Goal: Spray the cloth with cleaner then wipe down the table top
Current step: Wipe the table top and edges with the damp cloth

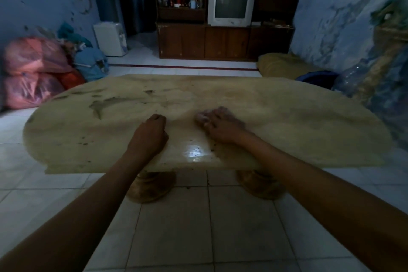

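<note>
While left hand (152, 132) rests fisted, right hand (217, 126) seemingly presses crumpled cloth (202, 118) onto stone table (287, 121).

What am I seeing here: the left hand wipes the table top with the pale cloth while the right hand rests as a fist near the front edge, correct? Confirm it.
Not quite: the hands are swapped. The head view shows the right hand pressing the pale cloth on the table top, while the left hand rests as a fist near the front edge.

You have one head-worn wide-angle view, looking forward and down across the near pale oval stone table top (287, 117) filling mid-frame.
</note>
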